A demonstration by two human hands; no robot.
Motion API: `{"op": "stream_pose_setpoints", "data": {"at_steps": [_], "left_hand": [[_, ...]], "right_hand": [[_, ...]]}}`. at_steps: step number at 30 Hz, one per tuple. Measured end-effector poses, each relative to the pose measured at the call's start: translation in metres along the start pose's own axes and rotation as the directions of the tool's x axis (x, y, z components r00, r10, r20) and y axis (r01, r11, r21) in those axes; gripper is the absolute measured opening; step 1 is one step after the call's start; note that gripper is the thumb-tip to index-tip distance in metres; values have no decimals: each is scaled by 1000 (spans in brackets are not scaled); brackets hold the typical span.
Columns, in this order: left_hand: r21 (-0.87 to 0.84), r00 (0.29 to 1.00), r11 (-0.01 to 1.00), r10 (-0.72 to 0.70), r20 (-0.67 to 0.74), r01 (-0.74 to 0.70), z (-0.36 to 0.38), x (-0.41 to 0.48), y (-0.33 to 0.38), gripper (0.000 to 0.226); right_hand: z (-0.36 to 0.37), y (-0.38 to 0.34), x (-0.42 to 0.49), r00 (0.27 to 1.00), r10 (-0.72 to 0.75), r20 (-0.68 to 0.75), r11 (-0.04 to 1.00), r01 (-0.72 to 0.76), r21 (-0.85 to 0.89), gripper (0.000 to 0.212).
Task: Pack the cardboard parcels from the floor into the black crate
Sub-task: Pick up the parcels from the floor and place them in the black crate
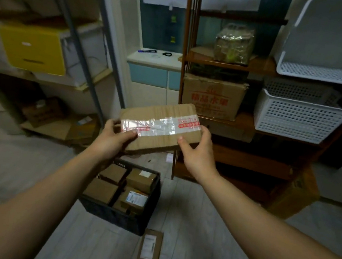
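Black crate (113, 218) sits on the floor (207, 229), nearly full of brown parcels (103, 189). The flat taped parcel (160, 141) is held in the air above its far edge, so the step is mid-carry. Left hand (113, 137) and right hand (197, 151) each grip one end, thumbs on top, fingers likely curled underneath but hidden. Next: lower it flat onto the packed layer, then fetch the small parcel (149, 248) lying just off the crate's near right corner.

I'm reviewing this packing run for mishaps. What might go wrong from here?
The black crate looks nearly full, so the wide taped parcel held by the left hand and right hand may perch on top and slide off. The labelled parcel on the floor beside the crate might get stepped on.
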State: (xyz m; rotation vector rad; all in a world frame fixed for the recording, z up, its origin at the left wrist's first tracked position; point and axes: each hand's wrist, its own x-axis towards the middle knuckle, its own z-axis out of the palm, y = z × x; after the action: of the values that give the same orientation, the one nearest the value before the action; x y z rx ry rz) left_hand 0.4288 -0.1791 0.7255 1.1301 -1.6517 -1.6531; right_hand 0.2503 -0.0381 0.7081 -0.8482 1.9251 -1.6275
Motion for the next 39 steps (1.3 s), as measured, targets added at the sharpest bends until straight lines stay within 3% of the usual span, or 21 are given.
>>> {"op": "stream_pose_setpoints", "data": {"at_steps": [4, 8, 14, 25, 39], "left_hand": [[99, 994, 992, 69, 79, -76, -77, -3, -12, 62], [122, 993, 986, 113, 25, -115, -158, -2, -22, 68], [245, 998, 967, 58, 36, -65, -252, 17, -37, 73], [334, 984, 942, -37, 172, -23, -278, 114, -42, 84], [486, 971, 872, -60, 232, -62, -291, 251, -26, 75]], "right_hand": [[74, -11, -14, 999, -24, 46, 998, 27, -63, 70], [166, -14, -31, 998, -1, 69, 996, 7, -87, 73], [254, -21, -41, 988, 33, 153, 988, -9, -156, 78], [307, 0, 41, 986, 92, 140, 978, -63, -199, 75], [352, 16, 148, 985, 147, 94, 953, -115, -280, 81]]}}
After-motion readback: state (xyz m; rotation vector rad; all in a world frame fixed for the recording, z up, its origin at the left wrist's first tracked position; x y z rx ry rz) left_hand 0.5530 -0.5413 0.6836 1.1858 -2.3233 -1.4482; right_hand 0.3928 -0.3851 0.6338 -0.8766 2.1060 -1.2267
